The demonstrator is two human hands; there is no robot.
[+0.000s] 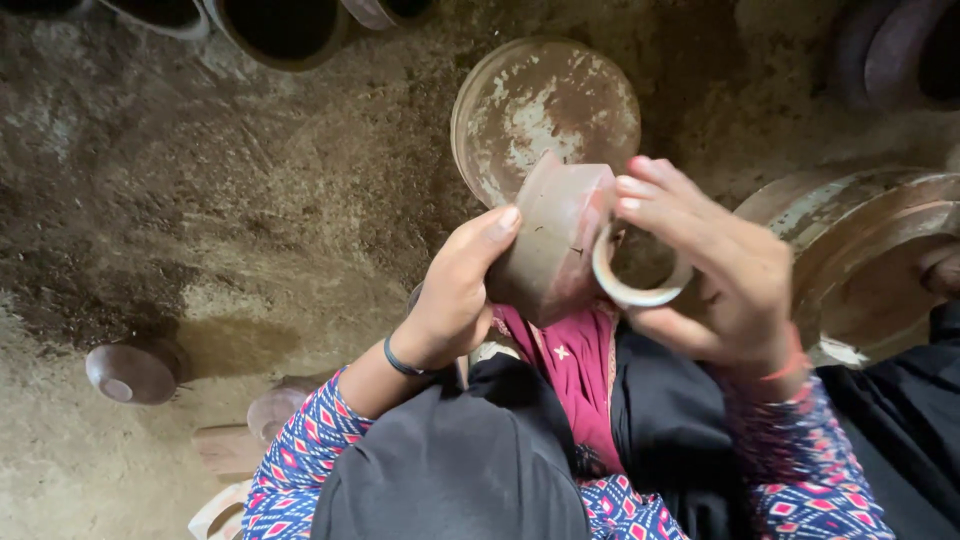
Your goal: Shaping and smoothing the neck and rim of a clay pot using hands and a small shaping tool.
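Nearest, over the lap, both hands hold a small brown clay pot (pixel 555 240) tipped on its side, its pale-rimmed mouth turned to the right. The left hand (pixel 455 290) is closed around the pot's base, thumb up against the wall. The right hand (pixel 720 275) curls its fingers over the rim, a ring-shaped pale piece at the mouth. The pot looks formed already; the work seems to be on its rim. Beyond, a round metal lid (pixel 545 110) lies on the earthen floor (pixel 250 200), a small bowl (pixel 133 372) sits left, and dark pots (pixel 285 30) stand farthest off.
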